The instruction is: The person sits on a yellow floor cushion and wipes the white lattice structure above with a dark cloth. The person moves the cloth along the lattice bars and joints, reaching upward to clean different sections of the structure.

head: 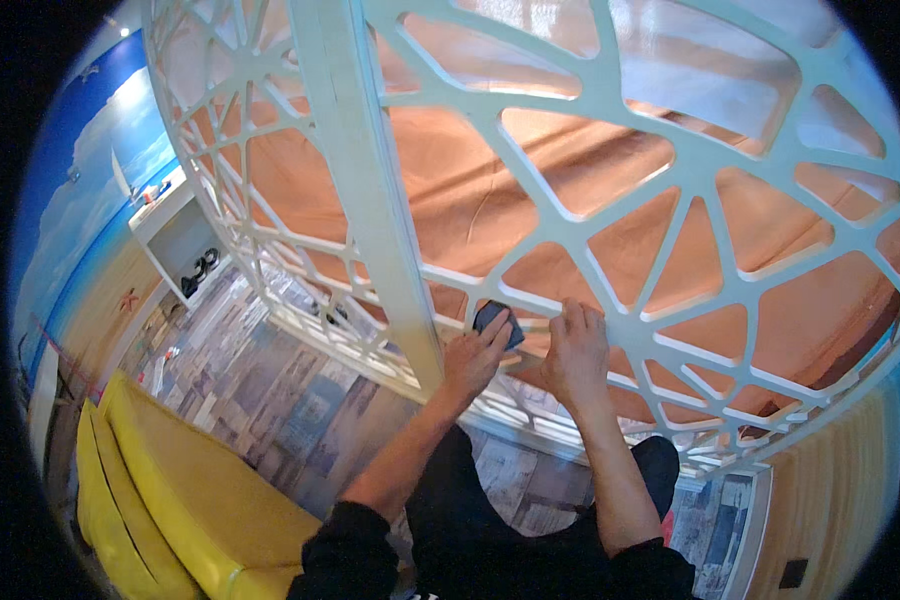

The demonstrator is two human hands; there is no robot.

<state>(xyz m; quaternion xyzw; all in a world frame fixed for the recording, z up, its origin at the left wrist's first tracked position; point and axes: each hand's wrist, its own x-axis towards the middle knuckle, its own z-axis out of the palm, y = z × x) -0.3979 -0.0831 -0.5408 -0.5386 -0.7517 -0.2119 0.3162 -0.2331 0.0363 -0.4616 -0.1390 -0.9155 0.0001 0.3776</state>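
In front of me stands a white openwork lattice panel (487,109) with angular, round-cornered cut-outs. My left hand (474,360) has its fingers pressed over a small dark grey block (498,324), perhaps a sanding block, set against a lower bar beside the upright post (379,202). A short distance to its right, my right hand (579,352) has its fingers curled over a bar of the same lattice. The thumb and the far side of that grip are hidden. Orange-brown sheeting (465,195) shows through the openings behind the lattice.
A yellow upholstered seat (187,495) stands at my lower left. Wood-patterned flooring (285,397) runs beneath the lattice. Further off at the left is a white shelf unit (172,232) before a wall with a painted beach scene (97,165). Another lattice section (270,150) continues left of the post.
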